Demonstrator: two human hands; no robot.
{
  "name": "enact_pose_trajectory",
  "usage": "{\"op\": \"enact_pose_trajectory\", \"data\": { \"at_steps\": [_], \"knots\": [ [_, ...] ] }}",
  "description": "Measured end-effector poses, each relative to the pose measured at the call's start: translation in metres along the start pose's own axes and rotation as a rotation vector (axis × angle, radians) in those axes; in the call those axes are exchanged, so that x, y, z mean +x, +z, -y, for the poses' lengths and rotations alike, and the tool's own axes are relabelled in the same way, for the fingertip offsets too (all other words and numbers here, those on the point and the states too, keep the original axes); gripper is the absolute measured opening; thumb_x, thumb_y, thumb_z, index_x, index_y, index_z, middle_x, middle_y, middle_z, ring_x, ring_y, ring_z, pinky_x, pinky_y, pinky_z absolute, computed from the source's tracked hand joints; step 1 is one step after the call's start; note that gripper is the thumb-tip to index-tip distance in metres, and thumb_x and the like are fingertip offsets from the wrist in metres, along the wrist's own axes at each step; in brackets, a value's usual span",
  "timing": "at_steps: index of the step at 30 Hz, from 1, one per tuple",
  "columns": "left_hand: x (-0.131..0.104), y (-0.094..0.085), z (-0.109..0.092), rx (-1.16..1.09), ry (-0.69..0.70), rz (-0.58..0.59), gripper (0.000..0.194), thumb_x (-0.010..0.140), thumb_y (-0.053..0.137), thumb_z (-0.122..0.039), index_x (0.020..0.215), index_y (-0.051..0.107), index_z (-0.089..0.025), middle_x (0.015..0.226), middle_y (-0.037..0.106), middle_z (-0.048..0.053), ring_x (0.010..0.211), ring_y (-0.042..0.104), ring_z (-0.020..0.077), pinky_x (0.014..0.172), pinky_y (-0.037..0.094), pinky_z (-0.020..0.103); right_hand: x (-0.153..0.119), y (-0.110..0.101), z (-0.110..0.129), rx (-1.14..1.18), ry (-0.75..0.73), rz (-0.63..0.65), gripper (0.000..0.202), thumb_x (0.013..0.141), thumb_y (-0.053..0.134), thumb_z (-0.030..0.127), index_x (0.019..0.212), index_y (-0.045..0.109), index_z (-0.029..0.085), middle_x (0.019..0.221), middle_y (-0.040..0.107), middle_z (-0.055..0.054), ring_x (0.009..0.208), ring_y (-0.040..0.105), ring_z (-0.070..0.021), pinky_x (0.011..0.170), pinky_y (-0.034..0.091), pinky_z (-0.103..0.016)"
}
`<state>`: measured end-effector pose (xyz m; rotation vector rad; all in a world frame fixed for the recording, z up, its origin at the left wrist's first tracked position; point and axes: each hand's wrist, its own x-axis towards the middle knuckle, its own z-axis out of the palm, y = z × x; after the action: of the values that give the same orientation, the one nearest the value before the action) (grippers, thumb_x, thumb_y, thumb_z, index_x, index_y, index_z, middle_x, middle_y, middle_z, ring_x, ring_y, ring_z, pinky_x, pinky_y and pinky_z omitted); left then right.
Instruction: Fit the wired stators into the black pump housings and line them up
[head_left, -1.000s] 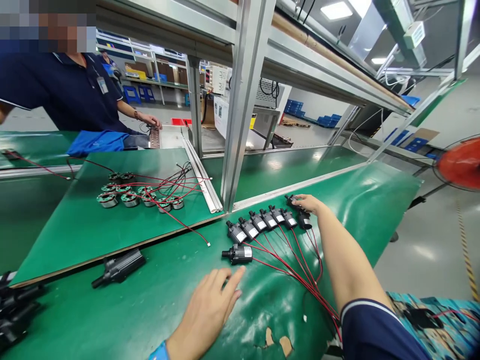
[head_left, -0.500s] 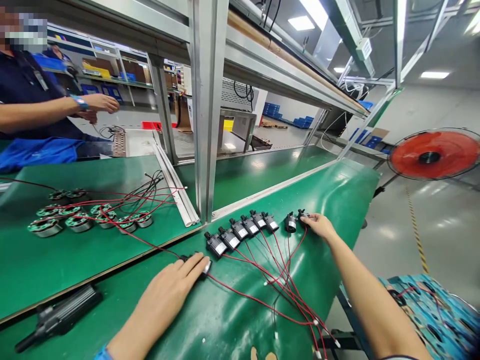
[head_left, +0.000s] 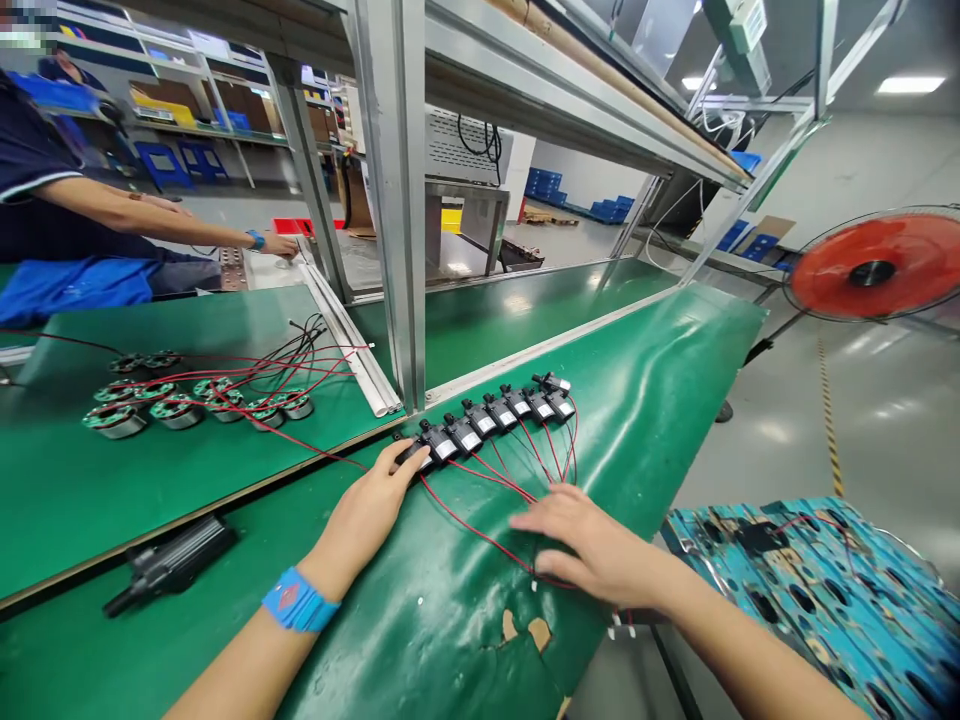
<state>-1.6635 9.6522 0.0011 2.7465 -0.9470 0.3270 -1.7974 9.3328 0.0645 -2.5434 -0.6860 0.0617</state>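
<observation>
Small black pumps (head_left: 463, 434) with white labels and red wires stand in a slanting row on the green table mat. At the row's left end, my left hand (head_left: 367, 510) has its fingers closed over the leftmost pump (head_left: 411, 452), partly hiding it. One pump (head_left: 553, 382) at the right end lies turned differently from the others. My right hand (head_left: 589, 545) hovers over the bundle of red wires (head_left: 495, 484), thumb and fingers apart and nothing visibly held. White connectors (head_left: 622, 631) on the wire ends hang past the table's front edge.
Ring-shaped motor stators (head_left: 176, 410) with red wires lie on the left table. A larger black pump (head_left: 176, 560) rests near the left front. A metal post (head_left: 394, 220) rises behind the row. A co-worker's arm (head_left: 165, 220) reaches at the left; a blue-patterned surface (head_left: 817, 590) lies lower right.
My right hand has let go of a pump at the right end and moved down-left over the wires. The right-hand pumps now sit close to the row. My left hand moved its pump up against the row.
</observation>
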Motion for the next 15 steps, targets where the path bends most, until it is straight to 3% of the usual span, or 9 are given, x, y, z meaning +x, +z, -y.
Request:
{"op": "enact_pose_trajectory", "data": {
  "at_steps": [3, 5, 7, 11, 15],
  "knots": [
    [-0.007, -0.006, -0.012, 0.035, -0.001, -0.009, 0.054, 0.098, 0.042, -0.014, 0.150, 0.038, -0.029, 0.155, 0.042, 0.013, 0.112, 0.069, 0.0218, 0.090, 0.058, 0.032, -0.033, 0.016, 0.004, -0.209, 0.092, 0.023, 0.029, 0.102, 0.048, 0.042, 0.120, 0.067, 0.030, 0.116, 0.073, -0.003, 0.114, 0.064, -0.0202, 0.115, 0.033, -0.048],
    [-0.015, -0.017, -0.016, 0.071, -0.025, -0.012, 0.056, 0.098, 0.048, -0.017, 0.150, 0.038, -0.035, 0.155, 0.044, 0.006, 0.112, 0.067, 0.0178, 0.092, 0.056, 0.028, -0.044, 0.022, -0.013, -0.359, 0.138, -0.009, 0.027, 0.102, 0.048, 0.042, 0.111, 0.071, 0.029, 0.111, 0.075, -0.003, 0.112, 0.066, -0.0230, 0.110, 0.035, -0.051],
    [-0.027, -0.034, -0.013, 0.123, -0.097, -0.036, 0.048, 0.100, 0.050, -0.025, 0.146, 0.043, -0.034, 0.147, 0.052, 0.003, 0.112, 0.066, 0.0163, 0.094, 0.054, 0.027, -0.043, 0.027, -0.030, -0.486, 0.080, -0.028, 0.028, 0.100, 0.052, 0.044, 0.094, 0.075, 0.029, 0.097, 0.077, -0.002, 0.113, 0.065, -0.0276, 0.110, 0.031, -0.057],
    [-0.074, -0.077, 0.015, 0.279, -0.364, -0.123, 0.035, 0.101, 0.048, -0.037, 0.131, 0.057, -0.021, 0.122, 0.065, 0.011, 0.108, 0.063, 0.0273, 0.090, 0.053, 0.040, -0.025, 0.032, -0.031, -0.727, -0.022, 0.014, 0.036, 0.091, 0.065, 0.038, 0.060, 0.069, 0.020, 0.071, 0.072, -0.005, 0.096, 0.070, -0.0305, 0.111, 0.029, -0.062],
    [-0.125, -0.100, 0.050, 0.395, -0.506, -0.113, 0.040, 0.094, 0.057, -0.028, 0.129, 0.059, -0.011, 0.119, 0.064, 0.019, 0.108, 0.058, 0.0384, 0.086, 0.050, 0.051, -0.004, 0.023, -0.004, -0.863, 0.064, 0.219, 0.025, 0.081, 0.074, 0.035, 0.065, 0.074, 0.016, 0.070, 0.072, -0.011, 0.085, 0.071, -0.0323, 0.107, 0.036, -0.062]
  ]
}}
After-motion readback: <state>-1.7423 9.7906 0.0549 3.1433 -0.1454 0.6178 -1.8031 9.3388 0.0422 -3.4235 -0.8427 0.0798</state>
